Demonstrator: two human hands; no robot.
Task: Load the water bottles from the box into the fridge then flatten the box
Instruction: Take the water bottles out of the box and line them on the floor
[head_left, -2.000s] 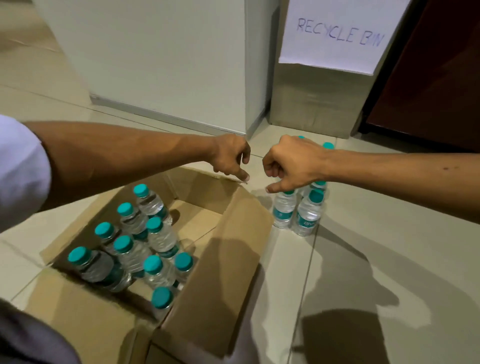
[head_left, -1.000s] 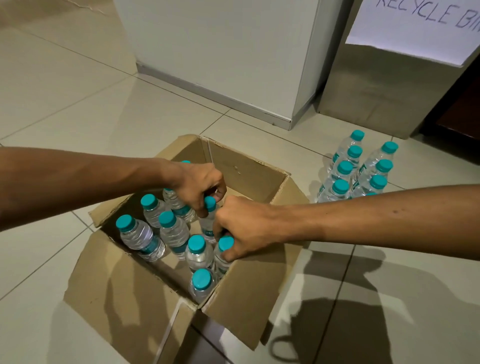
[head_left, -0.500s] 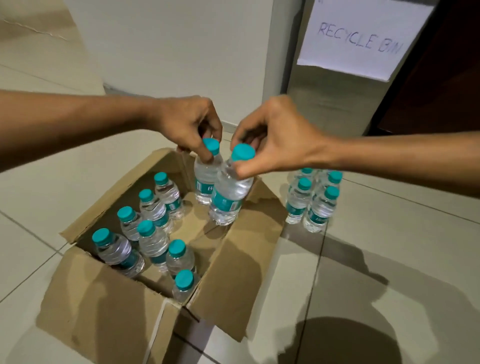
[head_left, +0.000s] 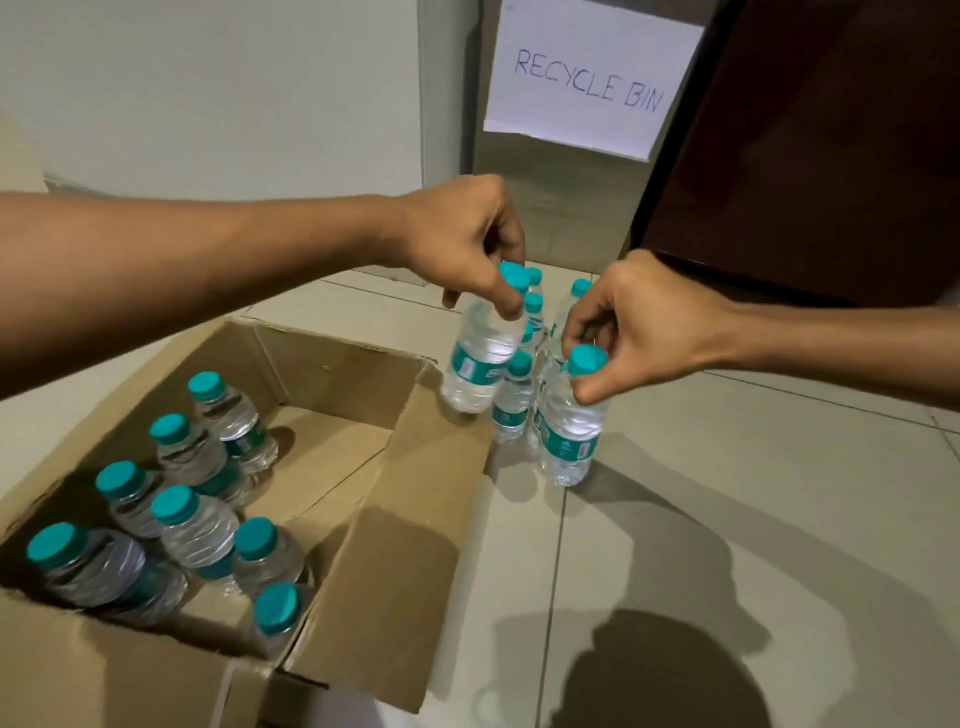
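An open cardboard box (head_left: 405, 519) sits on the tiled floor at the lower left, with several small teal-capped water bottles (head_left: 192, 525) standing inside. My left hand (head_left: 462, 244) pinches the neck of one bottle (head_left: 480, 358), which hangs tilted just past the box's right flap. My right hand (head_left: 639, 322) pinches the cap of a second bottle (head_left: 569, 426), upright at floor level. Behind them a cluster of several bottles (head_left: 514, 400) stands on the floor.
A white cabinet-like unit (head_left: 234, 104) fills the back left. A cardboard bin with a paper sign reading "RECYCLE BIN" (head_left: 587, 83) stands behind the bottle cluster. A dark brown panel (head_left: 831, 156) rises at the right. Bare tiles (head_left: 727, 519) lie to the right.
Both hands carried their bottles from above the box rightward and down to the floor cluster. The right bottle has dropped to floor level; the left one hangs tilted.
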